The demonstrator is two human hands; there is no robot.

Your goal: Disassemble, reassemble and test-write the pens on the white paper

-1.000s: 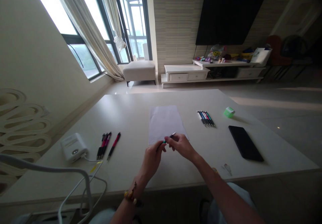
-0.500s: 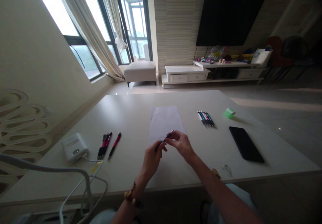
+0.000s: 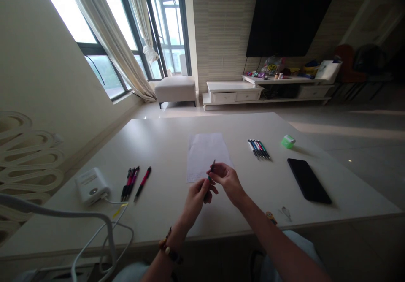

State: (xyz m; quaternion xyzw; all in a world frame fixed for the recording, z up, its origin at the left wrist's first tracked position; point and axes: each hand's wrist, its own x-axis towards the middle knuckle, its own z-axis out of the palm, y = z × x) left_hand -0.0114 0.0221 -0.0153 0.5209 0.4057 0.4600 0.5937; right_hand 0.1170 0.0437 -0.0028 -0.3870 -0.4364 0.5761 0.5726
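A dark pen (image 3: 212,169) with a green part and a silvery tip is held between both hands, tip pointing up and away. My left hand (image 3: 198,194) is closed round its lower part. The fingers of my right hand (image 3: 228,181) pinch it near the upper end. Behind the hands lies a white sheet of paper (image 3: 207,151) with faint writing along its near edge. To the left rest a red and black pen (image 3: 143,184) and a small group of dark and red pens (image 3: 130,183). A row of several pens (image 3: 258,150) lies to the right.
On the right are a black phone (image 3: 308,180), a green and white small box (image 3: 288,141) and small objects (image 3: 271,217) near the front edge. A white charger-like box (image 3: 93,185) with a cable (image 3: 131,227) sits at the left.
The pen has turned more upright between my hands. My left hand has moved slightly right, closer beneath my right hand.
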